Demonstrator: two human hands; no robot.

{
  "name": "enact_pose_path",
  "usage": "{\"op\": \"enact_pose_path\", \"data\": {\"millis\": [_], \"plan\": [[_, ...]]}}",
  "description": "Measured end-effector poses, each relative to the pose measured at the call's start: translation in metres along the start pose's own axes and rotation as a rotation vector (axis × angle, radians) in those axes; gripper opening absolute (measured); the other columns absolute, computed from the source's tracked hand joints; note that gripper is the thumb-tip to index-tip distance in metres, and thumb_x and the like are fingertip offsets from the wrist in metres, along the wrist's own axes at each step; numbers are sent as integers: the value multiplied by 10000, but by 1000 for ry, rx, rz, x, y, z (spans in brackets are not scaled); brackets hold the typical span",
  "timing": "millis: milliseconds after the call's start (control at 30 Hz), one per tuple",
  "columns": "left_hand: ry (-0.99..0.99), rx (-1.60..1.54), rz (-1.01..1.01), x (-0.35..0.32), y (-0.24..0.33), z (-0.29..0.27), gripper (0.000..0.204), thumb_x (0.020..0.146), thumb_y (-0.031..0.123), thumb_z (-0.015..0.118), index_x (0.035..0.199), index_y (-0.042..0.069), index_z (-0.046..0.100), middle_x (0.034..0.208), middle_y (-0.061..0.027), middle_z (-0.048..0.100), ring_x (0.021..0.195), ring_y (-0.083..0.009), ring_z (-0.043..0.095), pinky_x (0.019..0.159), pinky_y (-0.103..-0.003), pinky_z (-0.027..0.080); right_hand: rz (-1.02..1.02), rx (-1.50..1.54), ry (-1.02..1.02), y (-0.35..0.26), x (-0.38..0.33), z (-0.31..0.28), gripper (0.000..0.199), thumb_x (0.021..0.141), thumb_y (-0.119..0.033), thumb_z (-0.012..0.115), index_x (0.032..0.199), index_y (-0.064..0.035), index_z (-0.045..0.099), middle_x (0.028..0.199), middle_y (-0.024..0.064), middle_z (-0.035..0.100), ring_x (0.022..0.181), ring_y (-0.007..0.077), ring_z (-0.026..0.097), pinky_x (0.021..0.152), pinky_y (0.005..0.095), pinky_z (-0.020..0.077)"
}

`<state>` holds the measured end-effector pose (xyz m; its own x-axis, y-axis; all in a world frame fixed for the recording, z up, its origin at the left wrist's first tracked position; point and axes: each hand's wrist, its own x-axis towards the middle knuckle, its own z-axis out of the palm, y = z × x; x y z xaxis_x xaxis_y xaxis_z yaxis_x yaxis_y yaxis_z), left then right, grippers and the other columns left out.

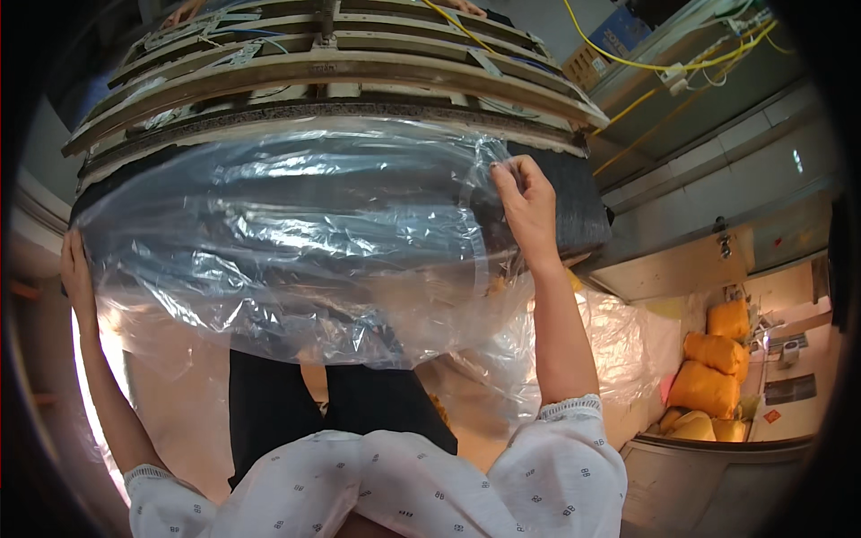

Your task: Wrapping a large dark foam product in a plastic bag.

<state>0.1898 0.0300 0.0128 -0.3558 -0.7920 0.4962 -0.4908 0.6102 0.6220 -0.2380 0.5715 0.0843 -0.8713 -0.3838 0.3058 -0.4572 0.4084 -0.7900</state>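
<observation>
A wide clear plastic sheet [296,233], wrinkled and shiny, stretches between my two hands across a black padded surface [574,193]. Its lower part hangs over the near edge, in front of my legs. My right hand [531,206] pinches the sheet near its upper right part, thumb and fingers closed. At the far left end, my left hand [78,264] holds the sheet's edge with its fingers together; its thumb is hard to see. Whether the plastic is a single layer or a bag, I cannot tell.
Beyond the black surface stands a frame of long bars [332,67] with wires. Another person's hands [184,13] show at its far side. More clear plastic [619,345] lies at lower right, near orange bundles [704,386]. Yellow cables [664,67] hang at upper right, near cardboard boxes [585,67].
</observation>
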Motion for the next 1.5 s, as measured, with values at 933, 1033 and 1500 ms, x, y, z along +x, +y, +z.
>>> {"op": "enact_pose_path", "data": {"millis": [933, 1033, 1500], "plan": [[-894, -1101, -48, -232, 413, 112, 76, 867, 98, 618, 883, 25, 605, 791, 8, 513, 724, -61, 507, 650, -208, 416, 407, 1108, -356, -48, -142, -28, 107, 933, -209, 525, 960, -109, 496, 923, 109, 653, 515, 20, 372, 454, 135, 272], [-944, -1178, -230, -240, 412, 105, 93, 883, 104, 605, 935, 32, 580, 844, 11, 521, 778, -59, 515, 697, -207, 425, 471, 1260, -378, -41, -146, -23, 111, 941, -214, 491, 980, -110, 478, 1022, 158, 639, 507, 38, 382, 454, 136, 285], [-1037, -922, -40, -260, 398, 93, 77, 901, 85, 559, 898, 11, 539, 823, -7, 548, 801, -72, 514, 755, -239, 434, 40, 796, -526, -43, -114, -23, 797, 785, -60, 643, 1445, -102, 198, 1085, 152, 579, 915, 145, 565, 818, 270, 452]]}}
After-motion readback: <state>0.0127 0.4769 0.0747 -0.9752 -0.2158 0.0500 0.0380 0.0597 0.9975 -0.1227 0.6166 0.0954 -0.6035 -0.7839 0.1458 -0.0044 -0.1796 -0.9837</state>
